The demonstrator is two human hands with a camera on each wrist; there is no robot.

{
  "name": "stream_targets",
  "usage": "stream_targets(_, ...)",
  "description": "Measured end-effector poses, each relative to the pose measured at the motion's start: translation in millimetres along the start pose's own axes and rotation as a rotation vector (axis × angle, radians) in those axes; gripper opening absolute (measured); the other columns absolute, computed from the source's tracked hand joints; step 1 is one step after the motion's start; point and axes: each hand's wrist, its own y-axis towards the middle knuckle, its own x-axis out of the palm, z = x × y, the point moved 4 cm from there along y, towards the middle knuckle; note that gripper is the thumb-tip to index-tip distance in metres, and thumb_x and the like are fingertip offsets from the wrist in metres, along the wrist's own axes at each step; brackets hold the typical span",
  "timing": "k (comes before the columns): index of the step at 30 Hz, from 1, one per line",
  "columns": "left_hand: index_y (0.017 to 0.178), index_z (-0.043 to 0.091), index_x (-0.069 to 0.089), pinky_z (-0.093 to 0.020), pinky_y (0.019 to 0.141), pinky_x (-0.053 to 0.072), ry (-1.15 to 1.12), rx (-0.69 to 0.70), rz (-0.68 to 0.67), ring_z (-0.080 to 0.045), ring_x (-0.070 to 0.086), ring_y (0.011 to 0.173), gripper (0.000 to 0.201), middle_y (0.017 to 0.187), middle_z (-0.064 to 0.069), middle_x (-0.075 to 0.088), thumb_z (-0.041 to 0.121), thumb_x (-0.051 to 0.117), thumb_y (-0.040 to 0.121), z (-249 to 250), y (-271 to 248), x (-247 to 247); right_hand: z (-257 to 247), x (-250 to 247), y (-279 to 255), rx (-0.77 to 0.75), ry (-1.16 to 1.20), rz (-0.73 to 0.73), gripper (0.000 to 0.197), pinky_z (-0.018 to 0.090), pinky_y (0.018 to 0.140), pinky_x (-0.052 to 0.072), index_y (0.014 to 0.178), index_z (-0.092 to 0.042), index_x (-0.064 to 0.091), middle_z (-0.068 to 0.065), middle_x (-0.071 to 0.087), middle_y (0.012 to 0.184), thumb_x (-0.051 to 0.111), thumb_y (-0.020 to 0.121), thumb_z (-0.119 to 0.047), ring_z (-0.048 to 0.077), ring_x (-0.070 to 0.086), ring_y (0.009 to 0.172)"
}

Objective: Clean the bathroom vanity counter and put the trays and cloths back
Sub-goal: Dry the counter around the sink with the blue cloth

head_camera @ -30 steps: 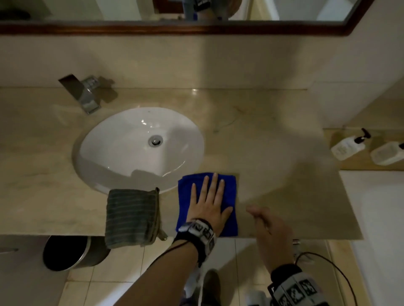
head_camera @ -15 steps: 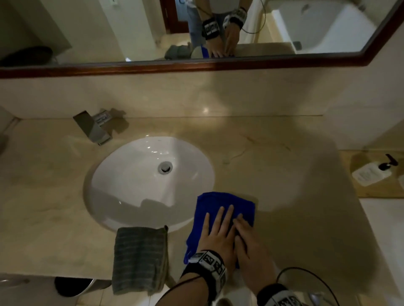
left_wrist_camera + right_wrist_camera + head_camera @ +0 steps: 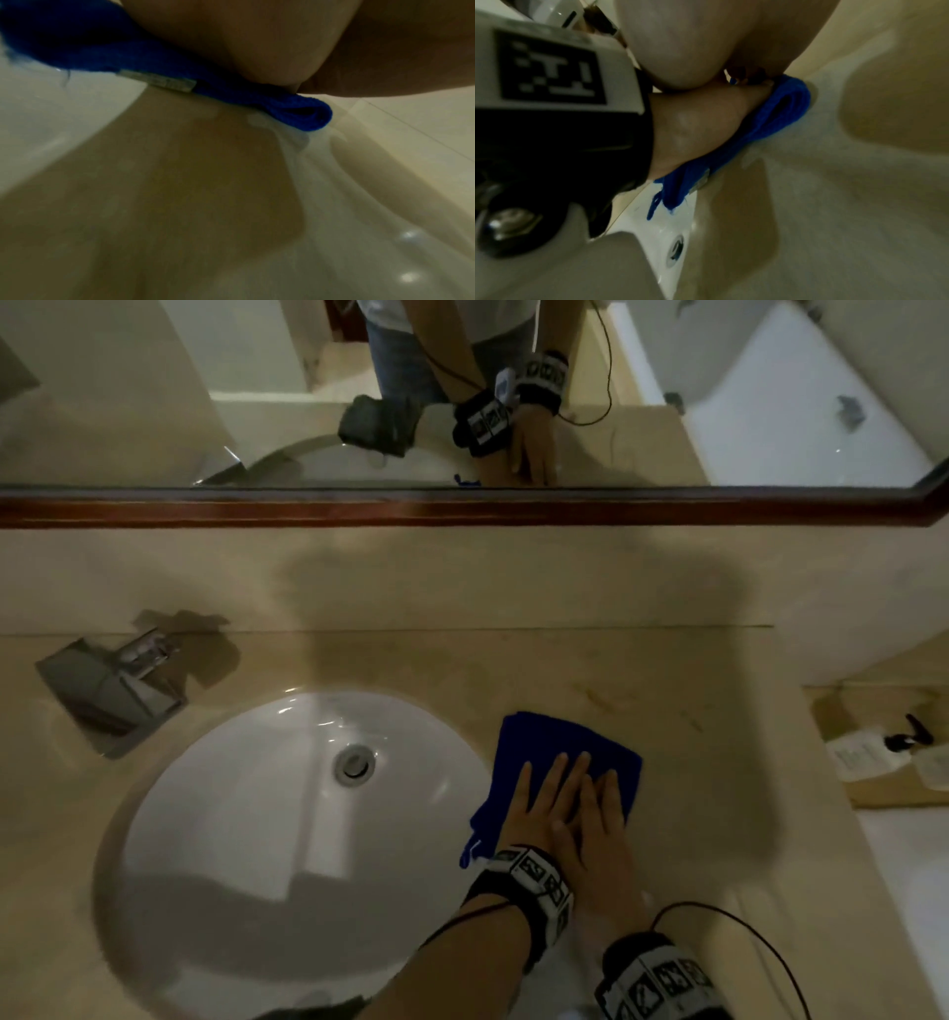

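Tabletop wiping looked under way: both hands, left hand and right hand, lay flat with fingers spread on the blue cloth beside the sink. No trays showed, so I judged putting things back was not yet done.

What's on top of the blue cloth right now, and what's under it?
Both hands press flat on the folded blue microfibre cloth: left hand below, right hand overlapping it. Under the cloth lies the beige marble counter; the covered patch is hidden.

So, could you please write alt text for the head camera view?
Both hands, left and right, press flat on a folded blue cloth on the beige vanity counter, right of a white oval sink. A mirror reflects them.
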Motion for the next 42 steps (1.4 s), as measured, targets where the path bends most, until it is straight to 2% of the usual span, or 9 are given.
stream_targets(6,0.139,0.022,-0.038,-0.057,0.106,-0.021,0.032,-0.05,0.006,-0.03,-0.034,0.137,0.105,0.149,-0.005,-0.041,0.065,0.043,0.088,-13.7,44.1,-12.9,0.5,-16.5,42.6,-0.037,-0.048,0.043,0.073,0.036,0.114,0.031,0.146,-0.024,-0.014,-0.012,-0.028,0.152,0.037,0.098,-0.045,0.013,0.001,0.148)
stream_targets(10,0.145,0.02,-0.029,-0.058,0.11,-0.012,0.016,-0.12,-0.041,-0.03,-0.02,0.143,0.11,0.157,-0.006,-0.023,0.069,0.047,0.082,-23.4,73.7,-28.1,1.6,-29.3,79.7,-0.06,-0.079,0.04,0.075,0.039,0.114,0.031,0.149,-0.023,-0.009,-0.013,-0.023,0.152,0.037,0.095,-0.048,0.016,0.004,0.148)
stream_targets(16,0.149,0.03,-0.02,-0.054,0.103,-0.033,-0.034,-0.175,-0.022,-0.024,-0.036,0.138,0.084,0.147,0.001,-0.044,0.057,0.038,0.094,-41.5,111.4,-50.4,-7.5,-43.6,134.1,-0.108,-0.05,-0.004,0.076,0.045,0.113,0.032,0.154,-0.028,0.003,-0.011,-0.013,0.159,0.044,0.093,-0.049,0.018,0.011,0.147)
stream_targets(21,0.149,0.029,-0.017,-0.051,0.112,-0.018,-0.067,-0.217,-0.046,-0.022,-0.024,0.143,0.076,0.155,0.001,-0.03,0.051,0.034,0.097,-72.7,116.4,-67.6,-37.0,-39.4,161.1,-0.113,-0.028,0.012,0.075,0.043,0.113,0.03,0.152,-0.024,0.015,-0.005,0.0,0.16,0.047,0.09,-0.051,0.021,0.014,0.145)
stream_targets(26,0.15,0.029,-0.013,-0.047,0.11,-0.02,-0.058,-0.217,-0.053,-0.018,-0.019,0.145,0.074,0.158,0.003,-0.021,0.049,0.034,0.097,-115.5,98.7,-66.3,-81.1,-14.4,159.0,-0.067,-0.098,-0.01,0.085,0.045,0.109,0.035,0.151,-0.02,0.013,-0.005,-0.001,0.159,0.037,0.082,-0.065,0.023,0.013,0.143)
stream_targets(30,0.151,0.03,-0.011,-0.045,0.113,-0.016,-0.049,-0.285,-0.05,-0.017,-0.014,0.146,0.068,0.159,0.004,-0.016,0.046,0.03,0.099,-161.4,66.9,-65.3,-126.7,21.4,152.4,-0.138,-0.035,0.002,0.099,0.046,0.116,0.02,0.15,-0.014,0.019,0.005,0.006,0.159,0.022,0.069,-0.07,0.024,0.014,0.143)
stream_targets(32,0.152,0.029,0.01,-0.046,0.117,0.004,-0.049,-0.311,0.086,-0.017,0.01,0.147,0.061,0.16,0.004,0.011,0.044,0.029,0.096,-186.5,50.2,-69.0,-148.9,38.2,149.8,-0.177,-0.045,0.0,0.099,0.044,0.118,0.014,0.15,-0.011,0.02,0.009,0.009,0.158,0.021,0.07,-0.069,0.026,0.015,0.143)
stream_targets(34,0.142,0.027,0.035,-0.046,0.112,0.027,-0.091,-0.343,0.1,-0.018,0.037,0.135,0.059,0.145,0.003,0.044,0.044,0.03,0.086,-209.7,30.3,-63.2,-171.2,56.4,147.1,-0.207,-0.052,-0.011,0.098,0.04,0.12,0.007,0.15,-0.009,0.02,0.011,0.01,0.158,0.022,0.072,-0.068,0.026,0.014,0.144)
stream_targets(42,0.139,0.021,0.033,-0.047,0.111,0.03,-0.044,-0.488,0.176,-0.02,0.033,0.13,0.065,0.137,-0.001,0.054,0.048,0.032,0.081,-309.0,-47.4,-51.7,-261.1,140.4,140.9,-0.377,-0.113,-0.097,0.093,0.041,0.119,0.006,0.148,-0.006,0.026,0.015,0.022,0.154,0.029,0.076,-0.064,0.029,0.02,0.144)
